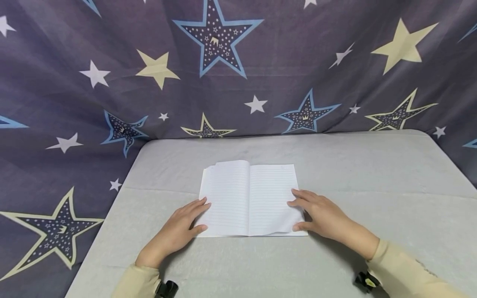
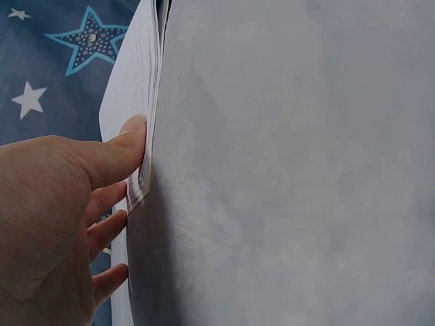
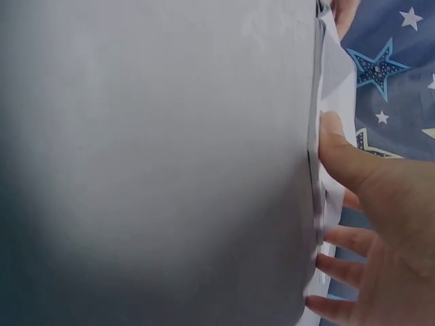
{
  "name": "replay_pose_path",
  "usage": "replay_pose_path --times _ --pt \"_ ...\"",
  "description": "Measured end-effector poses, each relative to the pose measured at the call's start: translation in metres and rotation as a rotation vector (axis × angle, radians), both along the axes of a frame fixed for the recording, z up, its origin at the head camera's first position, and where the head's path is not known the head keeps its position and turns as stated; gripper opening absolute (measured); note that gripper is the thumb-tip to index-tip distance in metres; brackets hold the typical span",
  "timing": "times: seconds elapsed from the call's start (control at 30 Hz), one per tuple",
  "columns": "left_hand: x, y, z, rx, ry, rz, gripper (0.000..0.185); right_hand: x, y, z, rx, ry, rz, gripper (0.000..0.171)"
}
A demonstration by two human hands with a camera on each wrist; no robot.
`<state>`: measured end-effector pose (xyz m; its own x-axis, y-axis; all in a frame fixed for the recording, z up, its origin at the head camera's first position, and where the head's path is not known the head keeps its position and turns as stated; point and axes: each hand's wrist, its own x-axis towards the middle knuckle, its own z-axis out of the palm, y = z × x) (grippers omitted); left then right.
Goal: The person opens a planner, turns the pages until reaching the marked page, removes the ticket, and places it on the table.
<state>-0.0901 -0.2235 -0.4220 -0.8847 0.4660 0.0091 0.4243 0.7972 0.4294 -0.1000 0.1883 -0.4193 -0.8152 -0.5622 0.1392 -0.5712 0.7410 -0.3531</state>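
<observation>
An open lined notebook (image 1: 273, 194) lies flat on the table, its spine running away from me. On the left page's outer edge rests my left hand (image 1: 179, 225), with thumb and fingertips touching the paper. My right hand (image 1: 322, 213) rests over the outer edge of the right page, its fingers spread and its thumb near the lower corner. That page bulges slightly near the bottom edge. In the left wrist view, the thumb (image 2: 129, 146) lies across the stacked pages (image 2: 139, 61). The right wrist view shows the other thumb (image 3: 336, 142) on the paper and several fingertips along the side.
A pale grey cloth covers the table (image 1: 391, 182). Behind and to the left hangs a dark curtain (image 1: 283, 49) with a star pattern. Black wrist devices sit at the left cuff (image 1: 143, 281) and the right cuff (image 1: 395, 265).
</observation>
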Motion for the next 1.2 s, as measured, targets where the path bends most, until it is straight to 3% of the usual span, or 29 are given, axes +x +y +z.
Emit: replay_pose_path --times 0.13,0.33,0.43,0.63,0.77,0.97,1.1,1.2 --pt "0.000 0.000 -0.001 -0.001 -0.007 0.001 0.059 0.001 -0.006 -0.001 -0.014 0.011 -0.056 0.062" --pt "0.001 0.000 -0.001 0.000 -0.024 0.003 0.059 -0.002 -0.017 0.000 -0.083 -0.046 -0.169 0.098" --pt "0.000 -0.001 -0.001 -0.001 -0.029 0.003 0.059 -0.004 -0.019 0.005 -0.094 -0.100 -0.138 0.106" --pt "-0.001 -0.001 -0.002 -0.002 -0.020 -0.004 0.059 -0.008 -0.006 0.015 -0.008 -0.204 0.036 0.097" --pt "-0.001 -0.001 -0.002 -0.003 -0.020 -0.001 0.060 -0.009 -0.001 0.011 0.015 -0.169 0.062 0.090" --pt "0.000 -0.001 -0.001 -0.006 -0.025 0.004 0.060 -0.005 -0.006 0.005 0.007 -0.068 0.014 0.071" --pt "0.000 -0.001 0.000 -0.002 -0.029 0.009 0.059 -0.003 -0.015 0.001 -0.051 -0.001 -0.071 0.064" --pt "0.000 -0.001 0.000 0.001 -0.035 0.009 0.059 -0.002 -0.022 0.000 -0.108 0.011 -0.163 0.073"
